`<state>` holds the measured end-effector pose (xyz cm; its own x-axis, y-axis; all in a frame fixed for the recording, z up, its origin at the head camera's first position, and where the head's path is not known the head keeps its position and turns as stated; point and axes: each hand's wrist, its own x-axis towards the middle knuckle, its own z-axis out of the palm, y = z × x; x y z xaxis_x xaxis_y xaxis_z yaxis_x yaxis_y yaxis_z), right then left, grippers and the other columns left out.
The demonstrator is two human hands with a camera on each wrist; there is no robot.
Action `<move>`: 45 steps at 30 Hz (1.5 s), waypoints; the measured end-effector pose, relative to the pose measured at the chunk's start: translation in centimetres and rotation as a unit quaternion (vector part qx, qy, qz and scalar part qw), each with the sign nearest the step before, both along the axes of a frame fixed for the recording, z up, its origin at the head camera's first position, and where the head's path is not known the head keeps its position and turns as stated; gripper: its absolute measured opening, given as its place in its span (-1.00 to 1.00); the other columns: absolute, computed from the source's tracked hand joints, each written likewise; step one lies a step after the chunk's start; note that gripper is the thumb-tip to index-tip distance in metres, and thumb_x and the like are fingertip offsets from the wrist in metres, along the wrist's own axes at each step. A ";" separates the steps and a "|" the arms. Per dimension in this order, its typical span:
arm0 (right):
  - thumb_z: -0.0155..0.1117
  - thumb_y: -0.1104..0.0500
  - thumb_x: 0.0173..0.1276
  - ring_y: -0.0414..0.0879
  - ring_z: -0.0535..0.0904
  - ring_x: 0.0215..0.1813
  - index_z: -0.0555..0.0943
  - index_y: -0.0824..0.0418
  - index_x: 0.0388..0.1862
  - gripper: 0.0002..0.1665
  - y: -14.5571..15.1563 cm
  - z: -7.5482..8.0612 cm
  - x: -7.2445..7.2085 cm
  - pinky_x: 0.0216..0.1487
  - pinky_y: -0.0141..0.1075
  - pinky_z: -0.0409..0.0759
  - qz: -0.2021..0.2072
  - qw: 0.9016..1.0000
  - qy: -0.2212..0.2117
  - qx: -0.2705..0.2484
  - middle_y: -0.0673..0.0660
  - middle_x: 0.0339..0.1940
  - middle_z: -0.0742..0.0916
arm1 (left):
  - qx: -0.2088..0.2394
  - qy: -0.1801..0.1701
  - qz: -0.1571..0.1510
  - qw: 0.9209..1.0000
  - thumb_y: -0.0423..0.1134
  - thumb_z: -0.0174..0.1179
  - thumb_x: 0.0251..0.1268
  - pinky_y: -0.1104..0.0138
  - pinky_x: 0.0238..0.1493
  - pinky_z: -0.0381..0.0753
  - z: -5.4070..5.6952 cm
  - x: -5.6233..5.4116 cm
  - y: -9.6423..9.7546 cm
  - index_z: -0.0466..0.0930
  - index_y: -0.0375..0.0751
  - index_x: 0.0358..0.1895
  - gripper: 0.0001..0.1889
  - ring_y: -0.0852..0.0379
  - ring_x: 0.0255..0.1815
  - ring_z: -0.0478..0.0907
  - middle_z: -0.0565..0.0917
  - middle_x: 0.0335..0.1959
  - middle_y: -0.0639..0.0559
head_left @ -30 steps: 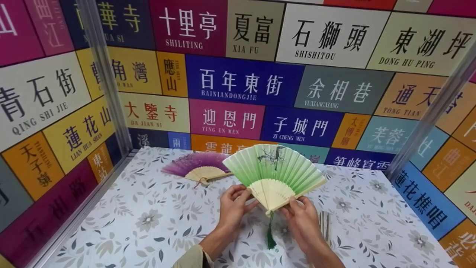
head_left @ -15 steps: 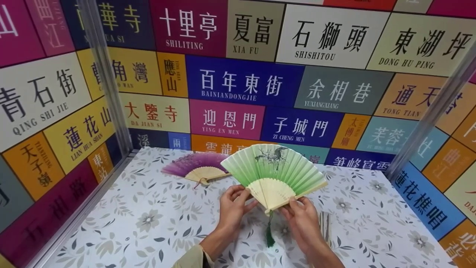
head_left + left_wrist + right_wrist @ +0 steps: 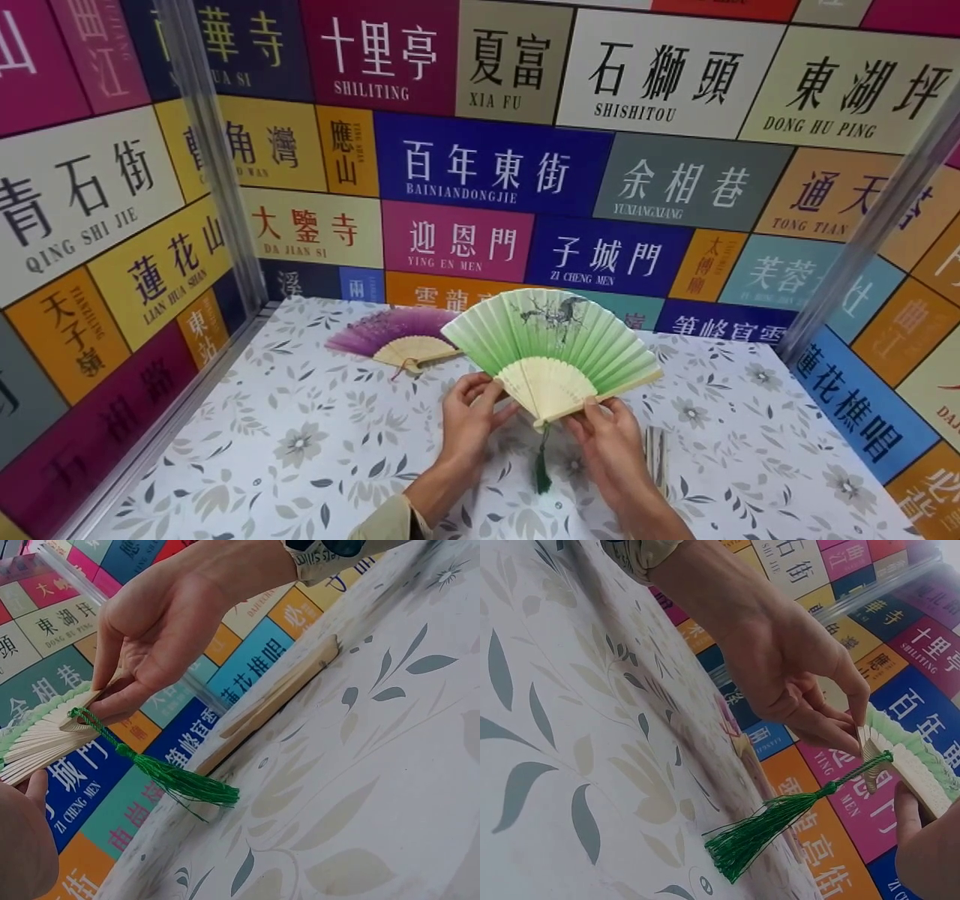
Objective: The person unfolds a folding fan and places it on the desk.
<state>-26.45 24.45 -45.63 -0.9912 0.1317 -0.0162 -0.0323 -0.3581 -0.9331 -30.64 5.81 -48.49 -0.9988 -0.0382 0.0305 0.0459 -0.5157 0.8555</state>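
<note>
A green-and-white folding fan (image 3: 570, 345) with pale ribs is spread above the table, its face toward me and a dark branch motif near its top. My left hand (image 3: 471, 416) pinches its left edge rib between thumb and fingers. At the opposite edge, the right hand (image 3: 611, 442) grips the outer guard the same way. From the pivot hangs a dark green tassel (image 3: 542, 472), also plain in the left wrist view as a tassel (image 3: 180, 784) dangling free. Behind, to the left, a purple folding fan (image 3: 405, 330) lies spread on the table, partly covered by the green one.
Beside my right forearm lies a narrow wooden-ribbed object (image 3: 657, 457), looking like a closed folding fan (image 3: 277, 697) in the left wrist view. A floral cloth (image 3: 300, 442) covers the table. Panels with colourful place names (image 3: 487, 161) stand behind and at both sides.
The green fan has spread slightly wider, its edges moving outward and its painted branch showing more fully. The tassel has risen a little. Both hands stay nearly where they were.
</note>
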 end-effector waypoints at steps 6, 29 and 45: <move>-0.19 0.26 0.82 -0.09 0.67 0.33 0.07 0.52 0.58 -0.46 -0.1 -0.1 0.0 0.42 -0.33 0.69 -0.004 1.000 0.004 -0.005 0.54 0.56 0.41 | 0.006 -0.004 0.000 1.000 -0.29 0.30 0.55 0.14 0.07 0.90 0.0 -0.1 0.0 0.53 -0.41 0.11 -0.72 -0.02 0.03 0.80 0.69 -0.03 -0.18; -0.16 0.20 0.84 -0.08 0.67 0.37 0.06 0.48 0.61 -0.43 -0.2 -0.3 0.3 0.46 -0.28 0.67 0.007 1.000 0.022 0.000 0.52 0.57 0.43 | 0.021 0.003 0.017 1.000 -0.31 0.28 0.55 0.16 0.06 0.91 0.1 -0.2 0.0 0.52 -0.42 0.10 -0.74 -0.01 0.03 0.80 0.68 -0.06 -0.18; -0.17 0.19 0.84 -0.04 0.66 0.38 0.01 0.47 0.64 -0.40 -0.2 -0.2 0.2 0.49 -0.23 0.66 0.004 1.000 0.013 -0.018 0.54 0.59 0.40 | 0.025 0.006 0.022 0.999 -0.32 0.26 0.57 0.14 0.09 0.90 0.0 -0.1 0.1 0.49 -0.45 0.11 -0.73 -0.03 0.04 0.79 0.66 -0.01 -0.24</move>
